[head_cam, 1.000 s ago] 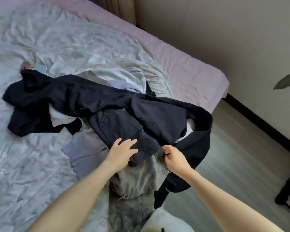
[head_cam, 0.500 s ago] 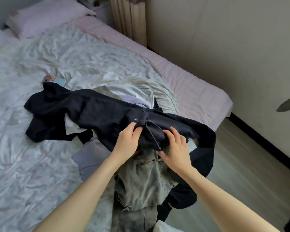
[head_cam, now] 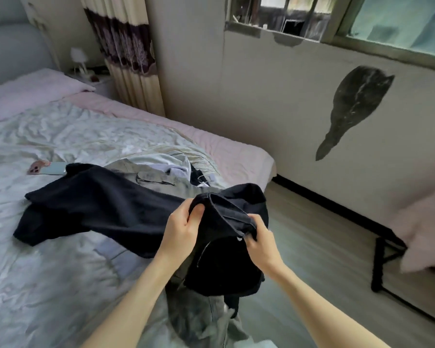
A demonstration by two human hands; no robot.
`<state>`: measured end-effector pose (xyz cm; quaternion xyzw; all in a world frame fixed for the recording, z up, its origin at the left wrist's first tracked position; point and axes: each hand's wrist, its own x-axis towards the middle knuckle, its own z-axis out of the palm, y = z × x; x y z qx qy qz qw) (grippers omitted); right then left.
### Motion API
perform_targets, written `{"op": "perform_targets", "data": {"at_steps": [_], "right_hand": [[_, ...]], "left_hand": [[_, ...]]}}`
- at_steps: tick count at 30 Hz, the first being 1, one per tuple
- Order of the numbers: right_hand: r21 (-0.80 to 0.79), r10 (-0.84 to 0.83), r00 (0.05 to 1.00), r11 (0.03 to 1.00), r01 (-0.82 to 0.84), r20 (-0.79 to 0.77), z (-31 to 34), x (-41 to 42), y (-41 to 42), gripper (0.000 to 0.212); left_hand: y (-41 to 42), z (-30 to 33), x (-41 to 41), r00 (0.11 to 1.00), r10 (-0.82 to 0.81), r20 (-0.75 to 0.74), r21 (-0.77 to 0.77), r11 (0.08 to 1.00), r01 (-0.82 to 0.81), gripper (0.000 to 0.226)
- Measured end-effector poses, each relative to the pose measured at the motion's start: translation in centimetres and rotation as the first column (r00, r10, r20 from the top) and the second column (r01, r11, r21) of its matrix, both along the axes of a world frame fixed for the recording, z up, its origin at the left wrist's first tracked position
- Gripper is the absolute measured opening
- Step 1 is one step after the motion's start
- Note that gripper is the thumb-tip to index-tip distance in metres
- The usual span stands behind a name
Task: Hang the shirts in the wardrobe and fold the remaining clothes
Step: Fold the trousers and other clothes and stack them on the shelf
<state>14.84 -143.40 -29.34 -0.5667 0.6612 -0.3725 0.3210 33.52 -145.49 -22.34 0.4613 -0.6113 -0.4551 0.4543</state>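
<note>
Dark navy trousers [head_cam: 106, 209] stretch from the bed's middle to its near corner, their waistband lifted off the pile. My left hand [head_cam: 183, 227] grips the waistband's left side with curled fingers. My right hand [head_cam: 259, 239] pinches the waistband's right end beside the button and zip. Under the trousers lie a grey-green garment [head_cam: 156, 179], a pale shirt [head_cam: 166, 162] and a grey faded piece [head_cam: 199, 317] hanging over the bed edge. No wardrobe is in view.
The bed [head_cam: 60, 285] has a crumpled pale cover and a pink sheet. A phone [head_cam: 47, 168] lies by the trouser leg. A black metal rack [head_cam: 387, 262] with pink fabric stands on the floor at right. A curtain [head_cam: 126, 59] and nightstand stand behind.
Both hands took hold of the trousers' waistband and lifted it up off the pile. The view tilted upward, bringing the wall, window and curtain into sight.
</note>
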Motion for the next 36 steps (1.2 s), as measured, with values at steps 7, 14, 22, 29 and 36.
{"op": "perform_targets", "data": {"at_steps": [7, 14, 22, 29, 36], "right_hand": [[-0.177, -0.291, 0.954, 0.937, 0.3, 0.073, 5.7, -6.2, 10.2, 0.044], [-0.277, -0.483, 0.875, 0.837, 0.472, 0.029, 9.5, -15.6, 23.8, 0.042], [-0.155, -0.65, 0.76, 0.751, 0.642, -0.003, 10.7, -24.7, 45.7, 0.034], [0.254, -0.685, 0.701, 0.655, 0.712, -0.199, 6.8, -28.3, 62.4, 0.008], [0.408, -0.823, 0.407, 0.239, 0.881, -0.395, 1.5, -28.7, 70.1, 0.019]], "left_hand": [[7.4, 4.3, -7.2, 0.953, -0.273, -0.132, -0.016, 0.962, 0.273, 0.026], [16.9, 6.9, -17.0, 0.856, -0.479, -0.195, 0.007, 0.872, 0.489, 0.02], [32.5, 9.0, -29.9, 0.687, -0.621, -0.378, 0.237, 0.652, 0.72, 0.028], [43.1, 8.1, -36.7, 0.641, -0.648, -0.412, 0.327, 0.551, 0.767, 0.029], [44.4, 7.0, -38.0, 0.612, -0.678, -0.409, 0.361, 0.495, 0.79, 0.027]]}}
